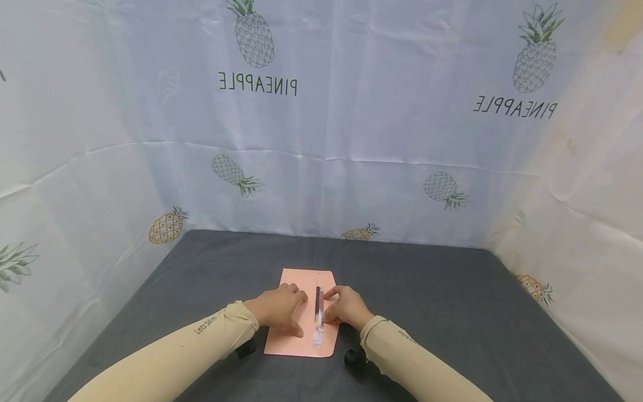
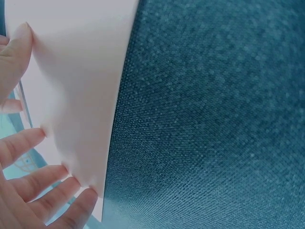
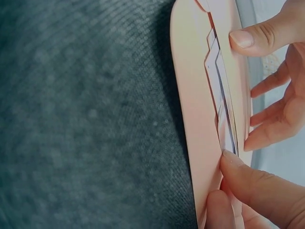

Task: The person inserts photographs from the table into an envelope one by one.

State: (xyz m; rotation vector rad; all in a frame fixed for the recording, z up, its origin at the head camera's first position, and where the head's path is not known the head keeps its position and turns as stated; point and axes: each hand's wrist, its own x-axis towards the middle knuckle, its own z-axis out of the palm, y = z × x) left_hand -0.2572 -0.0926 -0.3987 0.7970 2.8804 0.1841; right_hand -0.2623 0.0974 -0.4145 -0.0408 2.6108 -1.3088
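A pink paper envelope [image 1: 296, 346] lies on the dark cloth, its long opening running up and down near its right side. A thin stack of printed papers [image 1: 318, 324] shows in that opening; in the right wrist view several layered edges of the papers [image 3: 217, 81] stick out. My left hand [image 1: 281, 307] rests on the envelope's left part with fingers spread, thumb near the opening. My right hand [image 1: 349, 307] has curled fingers at the opening, and its thumb [image 3: 233, 160] touches the papers' edge, apparently pinching them. What lies inside the envelope is hidden.
The table under a dark grey cloth [image 1: 427, 312] extends around the envelope. White curtains [image 1: 351, 111] with pineapple prints hang behind and at both sides. Small black wrist devices [image 1: 355, 359] sit below both wrists.
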